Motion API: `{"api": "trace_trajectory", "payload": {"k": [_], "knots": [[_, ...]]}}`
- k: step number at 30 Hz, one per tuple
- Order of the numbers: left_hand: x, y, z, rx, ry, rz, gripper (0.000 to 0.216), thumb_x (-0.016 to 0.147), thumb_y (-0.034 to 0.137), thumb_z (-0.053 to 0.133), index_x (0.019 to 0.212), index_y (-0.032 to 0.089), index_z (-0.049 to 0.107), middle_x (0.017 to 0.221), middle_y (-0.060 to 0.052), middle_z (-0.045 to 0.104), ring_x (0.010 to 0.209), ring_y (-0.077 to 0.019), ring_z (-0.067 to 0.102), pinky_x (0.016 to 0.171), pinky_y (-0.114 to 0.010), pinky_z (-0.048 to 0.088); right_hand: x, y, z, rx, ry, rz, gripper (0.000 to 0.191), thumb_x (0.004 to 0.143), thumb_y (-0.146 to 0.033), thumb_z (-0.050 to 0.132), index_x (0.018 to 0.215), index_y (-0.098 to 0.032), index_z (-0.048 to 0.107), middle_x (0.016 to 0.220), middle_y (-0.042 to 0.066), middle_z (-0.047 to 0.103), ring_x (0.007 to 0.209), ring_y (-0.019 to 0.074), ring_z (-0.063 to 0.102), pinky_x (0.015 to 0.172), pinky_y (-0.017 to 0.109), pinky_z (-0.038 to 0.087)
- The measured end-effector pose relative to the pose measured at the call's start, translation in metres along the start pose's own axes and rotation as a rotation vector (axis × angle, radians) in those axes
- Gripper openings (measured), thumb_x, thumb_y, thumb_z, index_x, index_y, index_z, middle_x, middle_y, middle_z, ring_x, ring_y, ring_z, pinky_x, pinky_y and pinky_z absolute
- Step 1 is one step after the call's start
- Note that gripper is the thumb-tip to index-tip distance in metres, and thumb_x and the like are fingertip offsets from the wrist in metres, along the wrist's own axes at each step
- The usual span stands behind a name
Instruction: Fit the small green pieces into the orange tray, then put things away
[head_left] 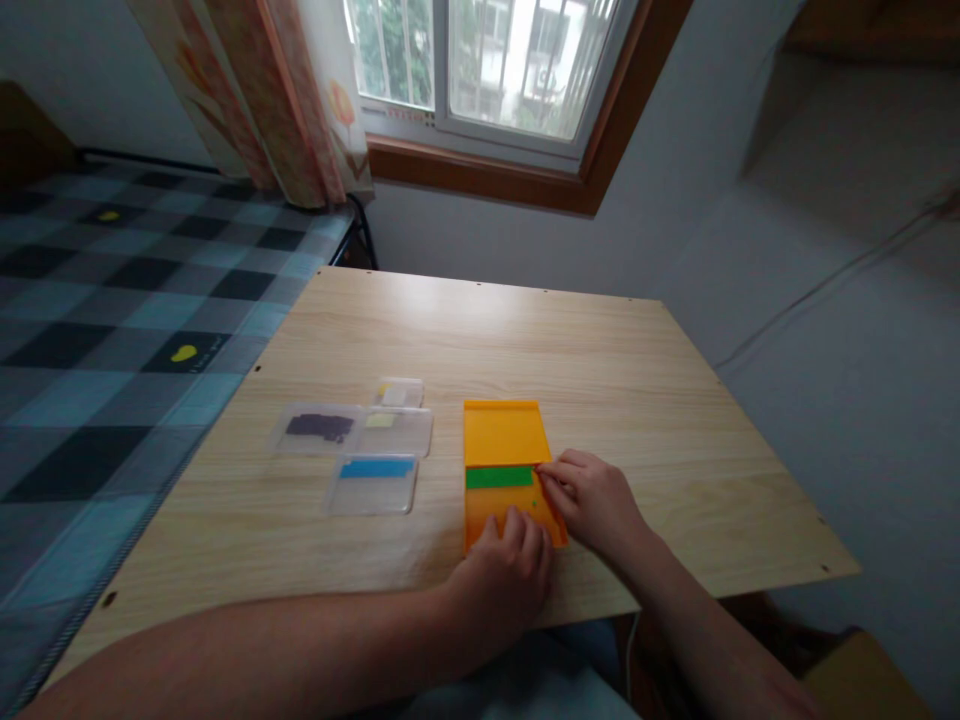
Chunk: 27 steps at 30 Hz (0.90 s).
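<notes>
An orange plastic case (501, 432) lies opened flat on the table, a raised ridge across its middle. Just below that ridge runs a green strip (498, 477), apparently of small pieces packed side by side. A few tiny green bits (534, 503) lie loose in the near half. My left hand (510, 565) is bent over the case's near end, fingertips on it. At the strip's right end, my right hand (589, 490) has thumb and forefinger pinched together; whatever is between them is too small to make out.
Left of the case are shallow clear plastic boxes holding dark purple pieces (321, 427), a blue strip (376, 468) and pale yellow pieces (380, 420). A smaller clear box (400, 392) sits behind them. The wooden table (480, 330) borders a checked bed (112, 330) on the left.
</notes>
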<state>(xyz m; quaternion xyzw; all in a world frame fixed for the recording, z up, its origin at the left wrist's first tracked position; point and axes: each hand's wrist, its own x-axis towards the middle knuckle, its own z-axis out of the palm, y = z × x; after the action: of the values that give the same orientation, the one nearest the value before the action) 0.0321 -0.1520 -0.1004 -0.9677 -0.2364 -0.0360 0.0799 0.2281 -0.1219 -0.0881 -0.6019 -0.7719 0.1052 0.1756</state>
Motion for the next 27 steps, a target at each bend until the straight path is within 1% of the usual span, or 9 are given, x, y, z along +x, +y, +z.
{"api": "trace_trajectory", "payload": {"k": [6,12,18,23,27], "knots": [[-0.0006,0.0003,-0.0003,0.005,0.003,-0.002,0.039,0.103,0.031,0.051,0.124,0.001,0.067,0.112,-0.024,0.070,0.104,-0.0366,0.068,0.075,-0.046,0.059,0.0015,-0.0005,0.0014,-0.008,-0.027,0.013,0.023,0.099,-0.024,0.057,0.099,-0.024,0.080,0.085,0.004,0.071,0.082,0.0179,0.064,0.072,0.028,0.044],[0.0000,-0.0001,-0.0032,-0.018,-0.054,-0.006,0.038,0.104,0.029,0.051,0.128,0.002,0.064,0.114,-0.025,0.069,0.106,-0.0353,0.066,0.078,-0.047,0.057,0.0004,-0.0011,0.0004,-0.016,-0.033,0.017,0.023,0.100,-0.025,0.056,0.099,-0.025,0.080,0.084,0.004,0.071,0.081,0.0175,0.064,0.071,0.027,0.044],[0.0002,0.0002,-0.0021,0.003,-0.008,-0.005,0.037,0.103,0.029,0.051,0.124,0.003,0.067,0.111,-0.023,0.070,0.101,-0.0347,0.068,0.074,-0.045,0.058,0.0005,-0.0014,0.0002,-0.008,-0.030,0.003,0.023,0.099,-0.025,0.057,0.099,-0.025,0.080,0.085,0.004,0.071,0.081,0.0179,0.064,0.071,0.027,0.044],[0.0001,0.0012,-0.0007,0.015,0.005,-0.005,0.037,0.102,0.028,0.052,0.123,0.002,0.067,0.111,-0.024,0.071,0.102,-0.0361,0.068,0.074,-0.046,0.058,0.0007,-0.0012,0.0007,-0.011,-0.029,0.006,0.022,0.099,-0.025,0.058,0.100,-0.025,0.080,0.084,0.004,0.071,0.081,0.0183,0.064,0.070,0.027,0.044],[0.0006,0.0009,-0.0008,0.030,0.005,-0.006,0.037,0.102,0.028,0.052,0.124,0.003,0.067,0.113,-0.024,0.071,0.102,-0.0358,0.069,0.074,-0.046,0.059,-0.0025,0.0013,-0.0011,0.073,0.004,0.018,0.024,0.101,-0.026,0.057,0.106,-0.024,0.080,0.086,0.004,0.073,0.081,0.0178,0.066,0.072,0.027,0.047]]}}
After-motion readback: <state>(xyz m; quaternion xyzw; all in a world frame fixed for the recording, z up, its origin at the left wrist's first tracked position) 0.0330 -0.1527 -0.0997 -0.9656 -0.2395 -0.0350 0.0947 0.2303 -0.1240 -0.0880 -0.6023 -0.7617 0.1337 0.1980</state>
